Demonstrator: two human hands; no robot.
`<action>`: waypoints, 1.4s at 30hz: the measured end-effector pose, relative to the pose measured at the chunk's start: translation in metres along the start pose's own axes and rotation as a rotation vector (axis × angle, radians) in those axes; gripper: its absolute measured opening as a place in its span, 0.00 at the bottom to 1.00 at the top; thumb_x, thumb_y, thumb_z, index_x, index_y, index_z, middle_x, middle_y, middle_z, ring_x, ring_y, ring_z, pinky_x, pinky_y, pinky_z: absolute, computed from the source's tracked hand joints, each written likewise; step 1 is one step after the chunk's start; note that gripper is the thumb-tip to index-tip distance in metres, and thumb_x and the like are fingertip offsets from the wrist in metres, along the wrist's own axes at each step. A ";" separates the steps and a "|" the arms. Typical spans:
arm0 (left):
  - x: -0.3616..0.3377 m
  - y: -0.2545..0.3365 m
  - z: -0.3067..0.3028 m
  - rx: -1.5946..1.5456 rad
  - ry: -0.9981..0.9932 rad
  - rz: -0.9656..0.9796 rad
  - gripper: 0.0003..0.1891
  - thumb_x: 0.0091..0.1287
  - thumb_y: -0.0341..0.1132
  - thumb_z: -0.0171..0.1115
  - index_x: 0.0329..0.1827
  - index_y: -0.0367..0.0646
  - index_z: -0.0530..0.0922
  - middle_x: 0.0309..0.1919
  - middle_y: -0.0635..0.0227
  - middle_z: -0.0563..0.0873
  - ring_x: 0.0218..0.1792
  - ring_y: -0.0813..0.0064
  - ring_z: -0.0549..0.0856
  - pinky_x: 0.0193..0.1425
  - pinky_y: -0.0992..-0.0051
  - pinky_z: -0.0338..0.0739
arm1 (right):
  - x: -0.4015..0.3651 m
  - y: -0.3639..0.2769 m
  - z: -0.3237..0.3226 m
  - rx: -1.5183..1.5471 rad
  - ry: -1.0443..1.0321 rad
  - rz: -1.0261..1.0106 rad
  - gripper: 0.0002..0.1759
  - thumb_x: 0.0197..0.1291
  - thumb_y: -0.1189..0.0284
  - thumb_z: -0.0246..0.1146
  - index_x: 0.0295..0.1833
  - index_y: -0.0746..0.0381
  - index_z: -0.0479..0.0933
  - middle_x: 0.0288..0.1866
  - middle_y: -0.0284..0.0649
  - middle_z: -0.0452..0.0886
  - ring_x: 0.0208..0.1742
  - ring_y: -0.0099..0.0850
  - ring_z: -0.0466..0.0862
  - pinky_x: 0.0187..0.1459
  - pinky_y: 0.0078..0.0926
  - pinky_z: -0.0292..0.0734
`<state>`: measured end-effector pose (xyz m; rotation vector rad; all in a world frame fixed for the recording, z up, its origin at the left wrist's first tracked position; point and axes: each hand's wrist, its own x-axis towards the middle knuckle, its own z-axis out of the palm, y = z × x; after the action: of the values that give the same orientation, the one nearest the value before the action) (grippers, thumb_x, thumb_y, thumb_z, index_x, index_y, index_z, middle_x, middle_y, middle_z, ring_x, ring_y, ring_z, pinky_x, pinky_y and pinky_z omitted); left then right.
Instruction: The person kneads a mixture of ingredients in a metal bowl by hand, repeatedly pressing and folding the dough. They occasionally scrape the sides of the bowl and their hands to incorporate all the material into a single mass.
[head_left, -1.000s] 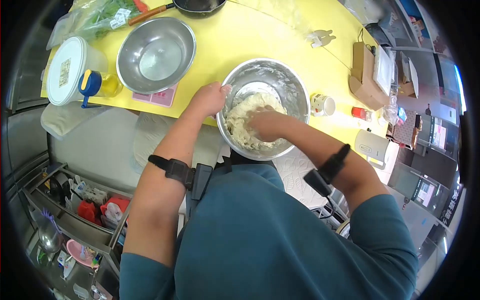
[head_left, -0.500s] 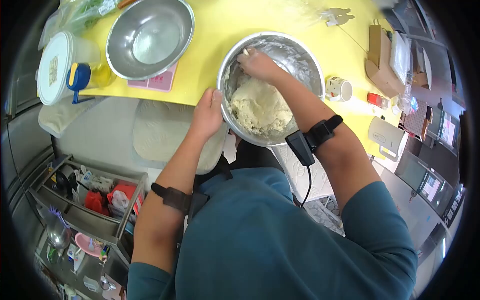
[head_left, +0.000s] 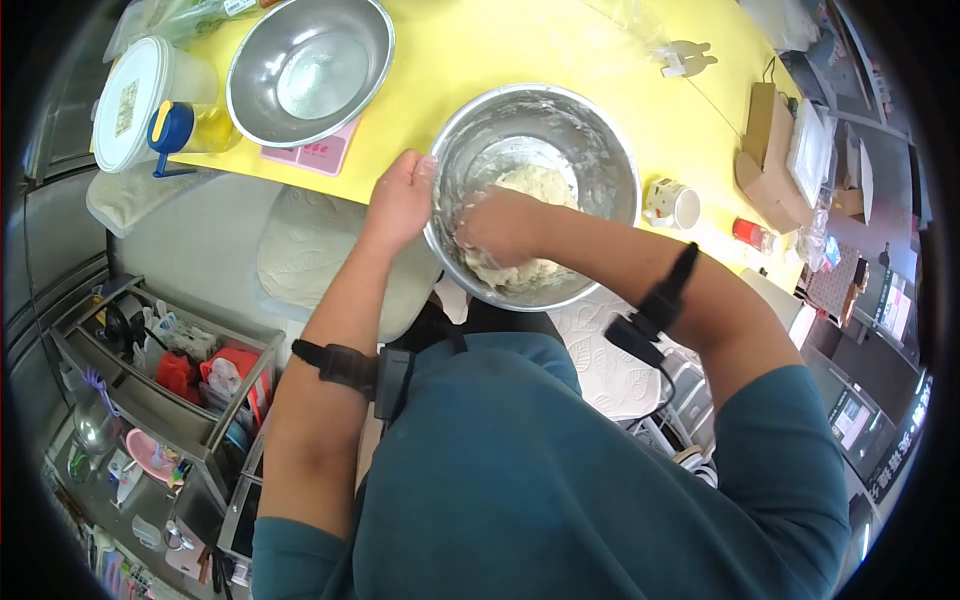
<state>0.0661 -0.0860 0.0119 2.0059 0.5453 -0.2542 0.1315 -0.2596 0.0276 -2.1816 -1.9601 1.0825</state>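
A metal mixing bowl (head_left: pixel 612 140) sits at the front edge of the yellow table, its inner wall smeared with flour and dough. My left hand (head_left: pixel 400 200) grips the bowl's left rim, thumb along the top. Down inside the bowl, my right hand (head_left: pixel 500 228) is pressed into a pale, rough lump of dough (head_left: pixel 540 185), its fingers curled at the dough's left side. My wrist and hand cover part of the lump, and the fingertips are partly hidden.
Left on the table (head_left: pixel 410 100) stand another metal bowl (head_left: pixel 322 85) on a pink scale (head_left: pixel 325 155), an oil bottle with blue cap (head_left: pixel 172 128) and a white-lidded tub (head_left: pixel 125 105). To the right are a mug (head_left: pixel 675 204), a red-labelled jar (head_left: pixel 750 234) and a cardboard box (head_left: pixel 770 165).
My right hand has moved from the bowl's far left wall down toward me onto the dough. The dough sits differently in the bowl. My left hand stays on the rim.
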 end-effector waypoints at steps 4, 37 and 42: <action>0.011 0.004 -0.009 0.054 0.017 0.023 0.15 0.79 0.43 0.51 0.43 0.38 0.76 0.34 0.47 0.84 0.38 0.45 0.83 0.46 0.57 0.76 | -0.080 0.002 -0.030 0.010 0.129 0.000 0.16 0.46 0.70 0.68 0.44 0.56 0.83 0.52 0.39 0.81 0.62 0.42 0.77 0.61 0.41 0.73; 0.032 -0.005 -0.018 0.123 -0.025 0.158 0.16 0.78 0.44 0.49 0.43 0.38 0.75 0.40 0.42 0.84 0.45 0.38 0.82 0.50 0.48 0.75 | -0.061 0.073 -0.001 0.234 0.462 0.881 0.29 0.64 0.54 0.63 0.65 0.59 0.78 0.61 0.52 0.82 0.61 0.49 0.83 0.62 0.39 0.78; 0.023 -0.011 -0.002 0.055 0.047 0.113 0.16 0.78 0.43 0.49 0.43 0.37 0.75 0.40 0.43 0.84 0.44 0.38 0.82 0.50 0.48 0.75 | -0.045 0.101 0.008 0.599 0.180 1.026 0.43 0.60 0.37 0.62 0.62 0.66 0.78 0.59 0.57 0.82 0.61 0.50 0.82 0.61 0.41 0.77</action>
<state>0.0805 -0.0734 -0.0051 2.0924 0.4572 -0.1544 0.2167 -0.3241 -0.0029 -2.6941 -0.2446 1.2109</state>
